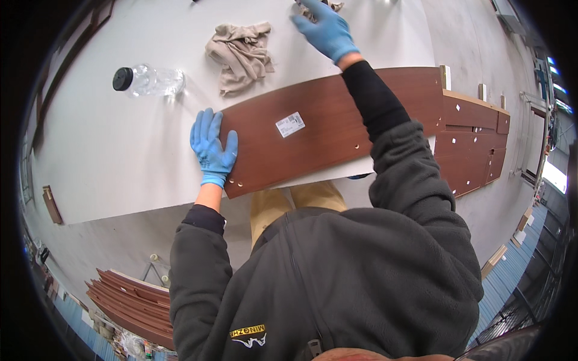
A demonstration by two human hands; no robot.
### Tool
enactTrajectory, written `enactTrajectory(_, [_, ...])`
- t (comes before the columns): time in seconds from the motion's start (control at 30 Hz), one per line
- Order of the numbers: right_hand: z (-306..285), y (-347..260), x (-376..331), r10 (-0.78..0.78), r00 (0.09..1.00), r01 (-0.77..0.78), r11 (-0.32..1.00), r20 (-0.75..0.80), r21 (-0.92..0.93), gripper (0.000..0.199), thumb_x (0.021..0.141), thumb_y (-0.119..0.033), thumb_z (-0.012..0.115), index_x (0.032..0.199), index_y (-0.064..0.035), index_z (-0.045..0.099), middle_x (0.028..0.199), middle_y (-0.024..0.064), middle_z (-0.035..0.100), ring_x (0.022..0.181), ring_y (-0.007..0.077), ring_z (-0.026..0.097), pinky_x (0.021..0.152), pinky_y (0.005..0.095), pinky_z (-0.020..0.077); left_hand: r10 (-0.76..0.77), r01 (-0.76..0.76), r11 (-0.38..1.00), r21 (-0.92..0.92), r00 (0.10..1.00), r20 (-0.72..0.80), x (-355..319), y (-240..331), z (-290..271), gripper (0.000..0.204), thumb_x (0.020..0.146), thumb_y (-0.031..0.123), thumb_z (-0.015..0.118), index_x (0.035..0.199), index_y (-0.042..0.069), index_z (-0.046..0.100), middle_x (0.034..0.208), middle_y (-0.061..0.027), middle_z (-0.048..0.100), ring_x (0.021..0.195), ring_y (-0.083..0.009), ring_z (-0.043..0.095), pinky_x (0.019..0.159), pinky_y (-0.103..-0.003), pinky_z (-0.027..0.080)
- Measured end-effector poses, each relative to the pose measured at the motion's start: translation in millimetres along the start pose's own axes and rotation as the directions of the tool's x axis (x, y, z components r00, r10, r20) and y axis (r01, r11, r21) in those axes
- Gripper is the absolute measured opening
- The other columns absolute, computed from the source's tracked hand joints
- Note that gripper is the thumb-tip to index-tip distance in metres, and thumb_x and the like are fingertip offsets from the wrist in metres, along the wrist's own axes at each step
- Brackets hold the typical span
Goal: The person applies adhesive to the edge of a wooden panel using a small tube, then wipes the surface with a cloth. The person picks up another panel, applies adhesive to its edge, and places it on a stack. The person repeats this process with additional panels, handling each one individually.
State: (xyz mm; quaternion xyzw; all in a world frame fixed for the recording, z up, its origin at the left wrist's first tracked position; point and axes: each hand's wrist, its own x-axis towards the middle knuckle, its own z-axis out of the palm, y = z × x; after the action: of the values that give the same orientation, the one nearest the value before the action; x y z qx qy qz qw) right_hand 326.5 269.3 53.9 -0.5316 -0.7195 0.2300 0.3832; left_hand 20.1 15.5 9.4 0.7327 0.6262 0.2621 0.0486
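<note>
- Left hand (212, 149) rests spread on brown drilled panel (337, 123).
- Right hand (328, 35) meets crumpled rag (335, 6); cannot tell its grip.
- Barcode label (290, 124) already on; what remains doesn't show.

Grey floor (96, 240) — bright panels (554, 177), possibly windows, along the right rim.

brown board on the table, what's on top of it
On the brown board: a white label, and the left hand at its left edge. The right arm hides part.
</note>
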Motion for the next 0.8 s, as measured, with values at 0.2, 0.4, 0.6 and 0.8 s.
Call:
enactTrajectory(0.2, [-113.4, 86.4, -144.1, 0.426, 0.858, -0.449, 0.893, -0.287, -0.019, 0.050, 0.092, -0.029, 0.075, 0.130, 0.0029, 0.068, 0.130, 0.0206, 0.071, 0.121, 0.0310, 0.068, 0.104, 0.0388, 0.0525, 0.013, -0.013, 1.000, -0.006, 1.000, -0.013, 0.9, -0.4, 1.7, 0.056, 0.086, 0.031, 0.072, 0.136, 0.008, 0.064, 0.144, -0.0212, 0.059, 0.138, -0.0423, 0.051, 0.117, -0.053, 0.036])
enactTrajectory(0.4, [-218.6, 129.9, -297.1, 0.495, 0.663, -0.611, 0.791, -0.562, -0.024, 0.047, 0.095, -0.024, 0.074, 0.129, 0.0069, 0.066, 0.133, 0.0237, 0.068, 0.123, 0.0311, 0.067, 0.105, 0.0391, 0.0519, 0.026, -0.023, 0.999, 0.046, 0.997, -0.072, -3.0, 3.3, 3.5, 0.060, 0.086, 0.034, 0.074, 0.137, 0.003, 0.063, 0.149, -0.0244, 0.054, 0.140, -0.0434, 0.048, 0.117, -0.054, 0.036])
enactTrajectory(0.6, [-278.8, 184.4, -366.2, 0.622, 0.532, -0.747, 0.665, -0.575, 0.028, 0.056, 0.094, -0.027, 0.074, 0.135, 0.0094, 0.062, 0.137, 0.0260, 0.065, 0.126, 0.0328, 0.065, 0.107, 0.0405, 0.0503, -0.238, 0.246, 0.969, 0.018, 0.953, -0.188, -31.6, -3.3, 3.7, 0.060, 0.091, 0.031, 0.074, 0.137, -0.005, 0.060, 0.148, -0.0301, 0.053, 0.140, -0.0436, 0.048, 0.116, -0.049, 0.040])
enactTrajectory(0.8, [-326.6, 275.4, -341.9, 0.558, 0.644, -0.745, 0.614, -0.523, -0.262, 0.063, 0.097, -0.036, 0.071, 0.137, 0.0107, 0.059, 0.133, 0.0244, 0.068, 0.123, 0.0293, 0.067, 0.105, 0.0370, 0.0506, -0.759, 0.741, 0.649, -0.171, 0.648, -0.071, -128.9, -14.7, -27.0, 0.068, 0.098, 0.039, 0.069, 0.140, -0.012, 0.053, 0.148, -0.0295, 0.052, 0.139, -0.0380, 0.050, 0.118, -0.045, 0.039])
